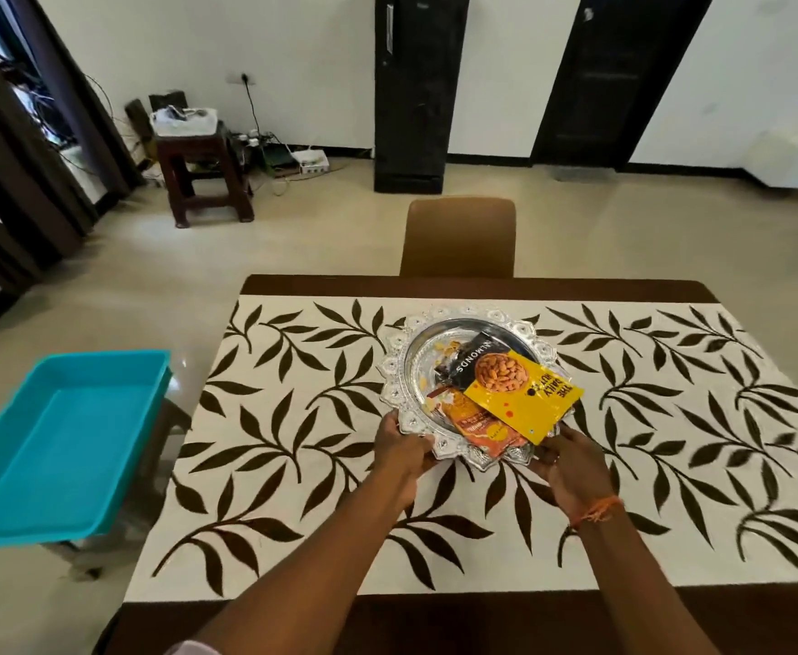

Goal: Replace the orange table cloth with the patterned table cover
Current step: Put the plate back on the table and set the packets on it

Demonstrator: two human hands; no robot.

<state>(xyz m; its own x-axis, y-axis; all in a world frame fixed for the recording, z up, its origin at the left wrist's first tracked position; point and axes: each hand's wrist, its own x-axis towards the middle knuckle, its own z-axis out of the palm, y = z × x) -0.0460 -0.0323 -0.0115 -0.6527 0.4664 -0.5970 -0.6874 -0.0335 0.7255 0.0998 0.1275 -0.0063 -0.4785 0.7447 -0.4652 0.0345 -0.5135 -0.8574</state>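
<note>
The patterned table cover, white with dark brown leaves, lies spread flat over the dark wooden table. On its middle rests a silver plate with a scalloped rim, holding a yellow and black almond packet and an orange snack packet. My left hand grips the plate's near left rim. My right hand grips its near right rim under the yellow packet. No orange table cloth is in view.
A turquoise plastic tray sits on a stool left of the table. A brown chair stands at the table's far side. Farther back are a dark stool with cables, a black cabinet and a dark door.
</note>
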